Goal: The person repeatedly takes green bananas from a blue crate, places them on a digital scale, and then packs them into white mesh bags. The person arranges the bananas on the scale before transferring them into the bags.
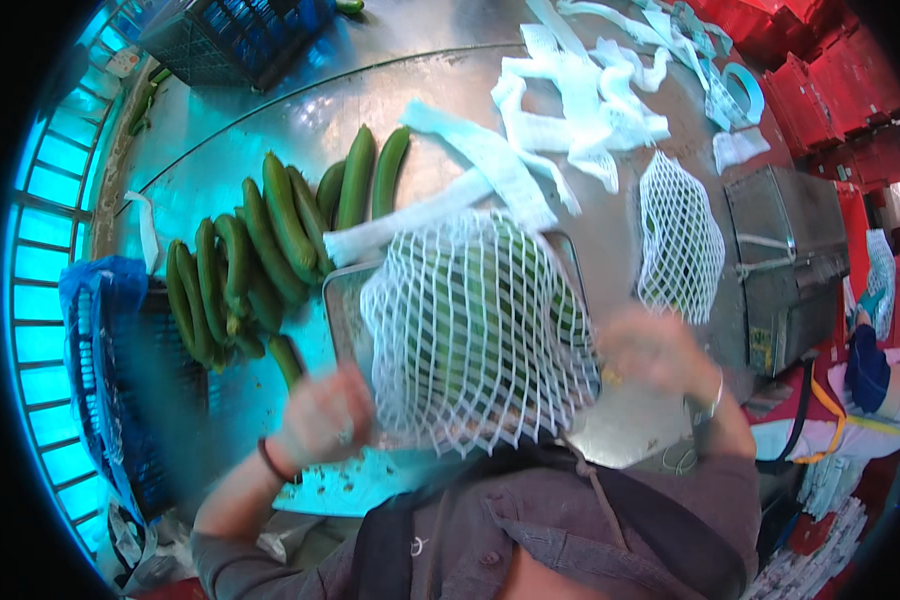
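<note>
Several green cucumbers inside a white foam net sleeve [480, 330] lie over a metal tray [330, 315] directly in front of me. Blurred, my left hand [330, 412] is at the left edge of the net; whether its fingers grip it cannot be told. On the other side, my right hand [652, 349] is also blurred, close to the net's right edge, fingers curled. A pile of loose cucumbers [270, 240] lies left of the tray. Beyond the right hand rests a second netted bundle [679, 240]. Flattened white foam nets [487, 157] lie just past the tray.
More empty nets [577, 97] are heaped at the back, near a roll of tape [742, 94]. A metal box [787, 262] stands at right. Crates stand at left [97, 360] and far left [232, 45]. Red crates [817, 97] are stacked behind. Another person [862, 405] is at far right.
</note>
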